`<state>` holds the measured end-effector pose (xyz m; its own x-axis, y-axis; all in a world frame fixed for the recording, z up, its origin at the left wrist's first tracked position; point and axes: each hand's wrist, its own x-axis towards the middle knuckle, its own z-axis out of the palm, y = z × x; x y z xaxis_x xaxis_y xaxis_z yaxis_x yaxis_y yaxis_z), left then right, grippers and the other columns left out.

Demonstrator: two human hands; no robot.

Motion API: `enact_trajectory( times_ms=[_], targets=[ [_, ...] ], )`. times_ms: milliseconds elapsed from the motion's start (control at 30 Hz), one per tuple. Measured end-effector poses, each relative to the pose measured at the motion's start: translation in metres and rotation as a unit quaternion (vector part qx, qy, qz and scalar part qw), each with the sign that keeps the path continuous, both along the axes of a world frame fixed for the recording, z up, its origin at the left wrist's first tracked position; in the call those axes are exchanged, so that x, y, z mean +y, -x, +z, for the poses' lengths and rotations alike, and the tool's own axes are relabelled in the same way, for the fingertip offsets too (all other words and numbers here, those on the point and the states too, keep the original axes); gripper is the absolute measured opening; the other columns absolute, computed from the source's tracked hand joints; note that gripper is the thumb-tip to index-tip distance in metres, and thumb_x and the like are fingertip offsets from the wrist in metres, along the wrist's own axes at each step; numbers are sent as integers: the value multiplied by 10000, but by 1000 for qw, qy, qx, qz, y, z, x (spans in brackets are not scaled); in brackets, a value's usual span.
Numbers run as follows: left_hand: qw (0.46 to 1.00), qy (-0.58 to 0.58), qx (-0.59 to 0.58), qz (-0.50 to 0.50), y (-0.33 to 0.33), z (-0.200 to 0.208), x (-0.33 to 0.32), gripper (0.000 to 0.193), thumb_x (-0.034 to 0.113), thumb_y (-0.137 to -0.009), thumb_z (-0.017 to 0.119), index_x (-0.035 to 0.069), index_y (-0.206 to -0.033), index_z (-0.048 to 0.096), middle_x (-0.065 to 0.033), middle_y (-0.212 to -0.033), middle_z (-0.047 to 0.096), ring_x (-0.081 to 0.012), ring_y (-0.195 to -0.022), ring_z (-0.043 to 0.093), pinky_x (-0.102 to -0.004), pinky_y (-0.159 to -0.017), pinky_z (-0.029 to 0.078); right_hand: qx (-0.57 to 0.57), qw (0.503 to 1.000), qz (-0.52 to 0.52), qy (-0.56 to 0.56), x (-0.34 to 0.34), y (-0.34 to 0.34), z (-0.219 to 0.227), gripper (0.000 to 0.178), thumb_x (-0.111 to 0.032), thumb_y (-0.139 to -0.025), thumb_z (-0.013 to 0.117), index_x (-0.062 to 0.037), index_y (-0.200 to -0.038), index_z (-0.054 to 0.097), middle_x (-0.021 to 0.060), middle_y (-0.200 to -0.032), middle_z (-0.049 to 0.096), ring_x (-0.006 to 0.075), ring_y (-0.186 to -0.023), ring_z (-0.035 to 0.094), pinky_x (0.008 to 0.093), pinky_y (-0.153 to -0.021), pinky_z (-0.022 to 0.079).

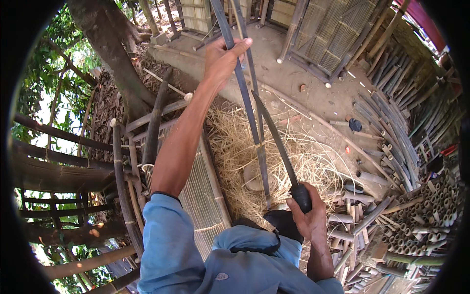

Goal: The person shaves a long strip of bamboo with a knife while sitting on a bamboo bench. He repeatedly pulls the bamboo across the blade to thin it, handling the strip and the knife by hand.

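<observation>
My left hand [223, 61], arm stretched forward, is closed round a long dark bamboo strip [248, 105]. A second narrow length [251, 68] runs close beside it, and the two meet near a pale node lower down. Whether they are one split piece or two separate ones, I cannot tell. My right hand [313, 213] grips the black handle of a machete [279, 139] near my body. Its long curved blade points up and away, with the tip beside the bamboo. The lower end of the bamboo comes down close to my lap.
Pale bamboo shavings [230, 142] cover the ground ahead of me. To the left stands a slatted bamboo bench [200, 206] beside a tree trunk [110, 54]. Cut bamboo tubes [426, 215] and stacked poles [387, 132] fill the right side. Woven panels [333, 39] lean at the back.
</observation>
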<state>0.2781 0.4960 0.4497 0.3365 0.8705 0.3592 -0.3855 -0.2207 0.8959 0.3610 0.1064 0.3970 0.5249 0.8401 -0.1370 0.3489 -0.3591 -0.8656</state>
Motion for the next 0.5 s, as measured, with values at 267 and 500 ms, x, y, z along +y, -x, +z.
enact_trajectory(
  times_ms=[267,500],
  targets=[
    [997,10,-29,75,-4,-22,16,224,142,-844,846,-34,-886,713,18,-627,552,-57,-501,439,-221,-449,286,-79,993,79,-40,34,-22,-10,446,-129,-888,755,-9,-1276,571,196,-932,722,275,-838,731,369,-755,567],
    [995,19,-7,100,-4,-22,12,179,133,-816,859,-12,-817,754,55,-579,514,-48,-493,387,-269,-455,280,-73,993,81,-42,24,-34,-27,432,-150,-899,743,-11,-1273,578,198,-917,720,291,-828,730,372,-741,564]
  ],
)
